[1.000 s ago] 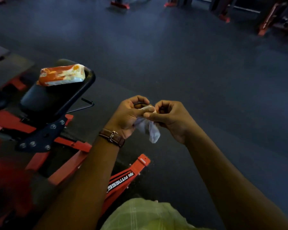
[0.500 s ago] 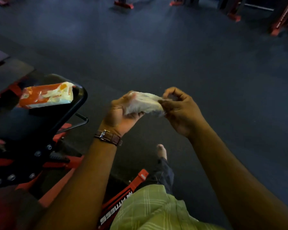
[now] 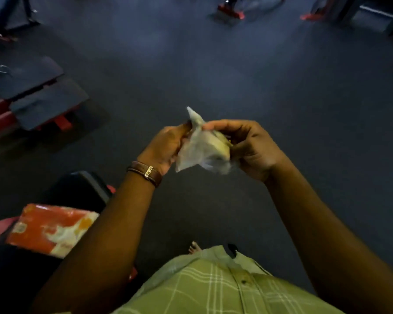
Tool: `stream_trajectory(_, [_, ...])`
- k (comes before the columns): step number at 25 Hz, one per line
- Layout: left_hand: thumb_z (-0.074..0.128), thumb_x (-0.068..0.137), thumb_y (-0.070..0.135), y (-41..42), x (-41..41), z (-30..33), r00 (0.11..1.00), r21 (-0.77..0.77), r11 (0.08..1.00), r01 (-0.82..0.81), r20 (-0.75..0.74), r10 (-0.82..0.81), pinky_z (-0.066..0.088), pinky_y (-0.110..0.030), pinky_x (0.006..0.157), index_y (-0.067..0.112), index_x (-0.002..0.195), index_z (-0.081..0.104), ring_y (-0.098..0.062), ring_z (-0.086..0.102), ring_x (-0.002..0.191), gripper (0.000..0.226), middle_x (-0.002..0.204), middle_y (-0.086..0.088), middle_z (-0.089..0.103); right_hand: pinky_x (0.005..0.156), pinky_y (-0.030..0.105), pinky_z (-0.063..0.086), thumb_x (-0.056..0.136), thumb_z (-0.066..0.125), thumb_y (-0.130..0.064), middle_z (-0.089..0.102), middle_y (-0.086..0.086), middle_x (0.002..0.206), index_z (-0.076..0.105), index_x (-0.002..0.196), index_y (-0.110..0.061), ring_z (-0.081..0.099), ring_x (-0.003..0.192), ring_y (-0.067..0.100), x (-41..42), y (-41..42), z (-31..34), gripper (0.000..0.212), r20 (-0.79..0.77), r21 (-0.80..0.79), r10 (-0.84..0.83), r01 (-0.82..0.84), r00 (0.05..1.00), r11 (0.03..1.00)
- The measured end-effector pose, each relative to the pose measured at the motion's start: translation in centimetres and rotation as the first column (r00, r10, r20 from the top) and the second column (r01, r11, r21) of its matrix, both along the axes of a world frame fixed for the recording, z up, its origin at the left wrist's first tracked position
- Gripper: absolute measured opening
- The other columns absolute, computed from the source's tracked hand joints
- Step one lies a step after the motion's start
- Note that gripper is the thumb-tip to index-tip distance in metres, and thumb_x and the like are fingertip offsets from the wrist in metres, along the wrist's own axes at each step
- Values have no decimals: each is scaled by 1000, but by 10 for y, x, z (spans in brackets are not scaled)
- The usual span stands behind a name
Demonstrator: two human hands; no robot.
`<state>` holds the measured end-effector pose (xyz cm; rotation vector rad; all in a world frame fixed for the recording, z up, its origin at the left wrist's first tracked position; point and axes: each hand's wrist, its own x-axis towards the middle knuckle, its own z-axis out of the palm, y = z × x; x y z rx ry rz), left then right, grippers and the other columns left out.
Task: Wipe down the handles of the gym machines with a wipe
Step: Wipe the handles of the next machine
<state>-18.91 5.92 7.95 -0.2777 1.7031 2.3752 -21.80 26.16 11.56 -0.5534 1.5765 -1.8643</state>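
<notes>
Since half a second ago both hands have risen toward the middle of the view, and the wipe [image 3: 202,146], then stretched sideways between them, now bunches into a crumpled wad with one corner poking upward. The orange wipes packet [image 3: 51,228] has slid from the upper left down to the lower left, still lying on the black seat pad [image 3: 86,191], though this shift comes mostly from the head camera tilting.

The left hand [image 3: 166,147] grasps the wipe's left side; its fingertips are hidden behind the cloth, so only the curl of the hand shows. A brown strap [image 3: 145,172] circles that wrist. The right hand [image 3: 247,145] curls its fingers [image 3: 222,125] over the top of the wad and pinches it, while the thumb is mostly covered by the cloth. The wipe hangs in the air over the dark floor [image 3: 259,75], touching nothing but the two hands.

Motion blur softens the wipe's lower edge. No machine handle can be made out. Red and black gym frames [image 3: 32,105] at the left and top edges are cut off and dim. A green checked shirt [image 3: 213,288] fills the bottom, and toes [image 3: 194,247] peek out just above it.
</notes>
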Motion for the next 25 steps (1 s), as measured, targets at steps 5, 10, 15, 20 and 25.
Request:
stream_trajectory(5, [77,74,56,-56,-83,-7,989,270,961,62,-146,-23,36,-58,112,15,145,48,-39,43,138,87,150,-19,46,86,38,57,60,37,36,60,12,137,60,129,-3,64,117,29,-128,-73,5,83,62,-135,-56,64,996,989])
stream_trajectory(10, [71,82,9,-116,-182,-8,871,368,846,-387,-157,466,54,-51,96,10,132,56,-37,60,121,52,132,-20,62,84,43,57,78,57,18,62,16,134,62,128,0,62,120,35,-255,-162,-15,54,137,-195,-60,87,989,977])
stream_trajectory(15, [68,85,3,-201,-248,-4,426,128,430,-894,-59,903,61,-36,68,13,117,52,-21,70,88,37,90,0,73,86,43,60,87,67,5,67,11,125,68,120,-4,67,112,27,-367,-257,-27,34,32,-89,-15,18,999,996])
stream_trajectory(20, [61,92,0,-277,-257,-4,164,-131,148,-980,-122,979,57,-36,74,14,98,70,-9,69,82,18,80,9,75,80,34,55,92,63,2,75,6,101,78,90,-18,71,96,21,-426,-390,-38,26,-135,102,240,-228,961,968])
stream_trajectory(25, [75,81,0,-385,-245,-21,33,-313,-57,-948,-274,961,58,-29,84,14,101,73,-11,70,97,24,99,0,74,82,32,56,88,71,-4,75,4,105,77,99,-22,71,98,18,-440,-553,-53,22,-145,120,517,-504,843,855])
